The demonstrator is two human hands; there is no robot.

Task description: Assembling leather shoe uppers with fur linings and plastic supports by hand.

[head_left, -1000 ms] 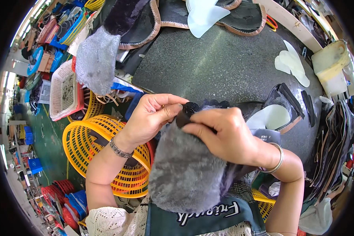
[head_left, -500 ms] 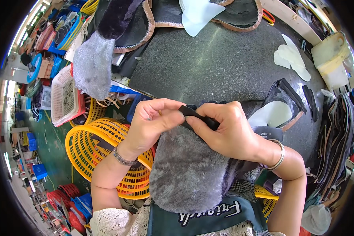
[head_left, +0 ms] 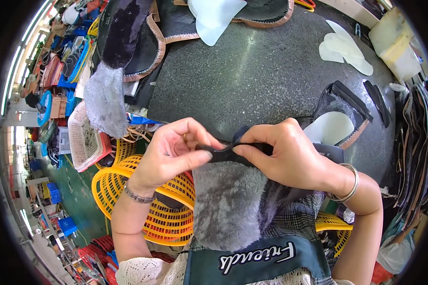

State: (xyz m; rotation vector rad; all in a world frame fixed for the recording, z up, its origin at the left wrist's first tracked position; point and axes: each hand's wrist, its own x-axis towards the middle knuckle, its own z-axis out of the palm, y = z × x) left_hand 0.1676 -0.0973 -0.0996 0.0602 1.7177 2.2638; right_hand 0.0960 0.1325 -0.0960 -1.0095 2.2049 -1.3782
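Over my lap hangs a grey plush fabric piece (head_left: 228,204) with a black band (head_left: 218,154) along its upper edge. My left hand (head_left: 169,154) pinches the left end of that band between thumb and forefinger. Close beside it, my right hand (head_left: 290,154) grips the band with thumb and fingers, its other fingers curled over. Between the two pinches the band looks folded or bunched. Darker purple-grey plush (head_left: 280,199) lies under my right hand, partly hidden by it. I cannot make out any small tool in the fingers.
A dark speckled worktop (head_left: 233,90) lies ahead, with white shaped pieces (head_left: 345,47), black strips (head_left: 378,102) and brown-edged black pieces (head_left: 147,47) on it. Grey plush (head_left: 104,102) hangs over its left edge. A yellow basket (head_left: 169,221) and a white basket (head_left: 78,137) stand left.
My hands have drawn slightly apart, stretching the black band more level between them. The view has shifted a little, and the plush piece hangs narrower.
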